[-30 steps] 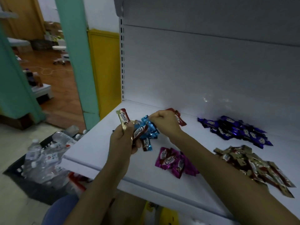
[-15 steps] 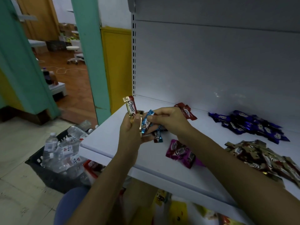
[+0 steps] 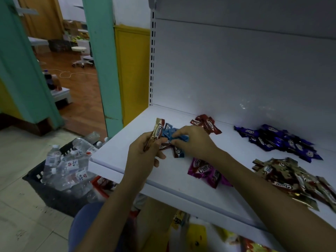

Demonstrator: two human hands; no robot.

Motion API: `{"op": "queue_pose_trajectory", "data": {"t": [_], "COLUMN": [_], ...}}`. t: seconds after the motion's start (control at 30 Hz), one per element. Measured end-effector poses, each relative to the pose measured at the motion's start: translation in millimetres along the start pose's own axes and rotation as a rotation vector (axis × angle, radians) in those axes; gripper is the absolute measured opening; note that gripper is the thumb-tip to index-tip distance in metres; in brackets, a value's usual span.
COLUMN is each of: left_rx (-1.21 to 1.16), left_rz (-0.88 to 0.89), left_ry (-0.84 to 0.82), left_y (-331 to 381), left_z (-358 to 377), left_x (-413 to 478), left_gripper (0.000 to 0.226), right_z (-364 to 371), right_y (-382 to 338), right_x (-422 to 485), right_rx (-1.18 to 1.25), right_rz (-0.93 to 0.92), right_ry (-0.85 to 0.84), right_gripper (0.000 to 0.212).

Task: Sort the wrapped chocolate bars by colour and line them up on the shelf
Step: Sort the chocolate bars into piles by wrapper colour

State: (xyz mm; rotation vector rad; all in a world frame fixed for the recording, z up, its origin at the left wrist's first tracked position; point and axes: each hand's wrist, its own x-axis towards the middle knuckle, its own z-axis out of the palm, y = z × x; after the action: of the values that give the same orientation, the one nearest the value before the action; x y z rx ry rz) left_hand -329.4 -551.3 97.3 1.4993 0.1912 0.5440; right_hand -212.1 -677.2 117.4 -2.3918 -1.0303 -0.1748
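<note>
On the white shelf (image 3: 127, 148) lie wrapped chocolate bars in heaps. My left hand (image 3: 143, 155) grips a gold bar (image 3: 156, 132), held upright over the shelf's left part. My right hand (image 3: 195, 140) pinches a light blue bar (image 3: 179, 138) at the small light blue pile (image 3: 168, 130) just right of the left hand. Red bars (image 3: 206, 123) lie behind my right hand. A pink pile (image 3: 205, 172) sits near the front edge, a dark blue pile (image 3: 276, 140) at the back right, and a gold pile (image 3: 291, 179) at the front right.
The shelf's grey back panel (image 3: 236, 70) rises behind the piles. Left of the shelf on the floor, a black crate (image 3: 47, 190) holds several water bottles. More packets show on the level below (image 3: 190, 233). A teal pillar (image 3: 101, 60) stands by the shelf's left end.
My right hand has taken the light blue bar away from my left hand and lowered it onto the light blue pile. My left hand keeps the gold bar.
</note>
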Motion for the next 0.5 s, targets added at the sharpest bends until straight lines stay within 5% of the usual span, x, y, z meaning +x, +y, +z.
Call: {"op": "queue_pose_trajectory", "data": {"t": [0.13,0.2,0.33,0.5], "left_rx": [0.167,0.214,0.338,0.439], "left_rz": [0.061,0.087,0.144,0.203], "left_ry": [-0.023,-0.019,-0.053,-0.036], "left_y": [-7.5,-11.5,-9.1,-14.2], "left_z": [-0.3,0.6,2.3,3.6], "left_x": [4.0,4.4,6.3,5.8], "left_gripper": [0.006,0.009,0.017,0.016], "right_z": [-13.8,-20.7,-17.1,-28.6], "right_y": [-13.2,-22.8,-30.4,-23.9], "right_x": [-3.7,-5.9,-14.7,-40.7], "right_rx": [0.292,0.519,0.464,0.668], "right_rz": [0.053,0.096,-0.004,0.179], "right_ry": [0.204,0.136,0.107,0.292], "right_gripper": [0.03,0.036,0.013,0.017]}}
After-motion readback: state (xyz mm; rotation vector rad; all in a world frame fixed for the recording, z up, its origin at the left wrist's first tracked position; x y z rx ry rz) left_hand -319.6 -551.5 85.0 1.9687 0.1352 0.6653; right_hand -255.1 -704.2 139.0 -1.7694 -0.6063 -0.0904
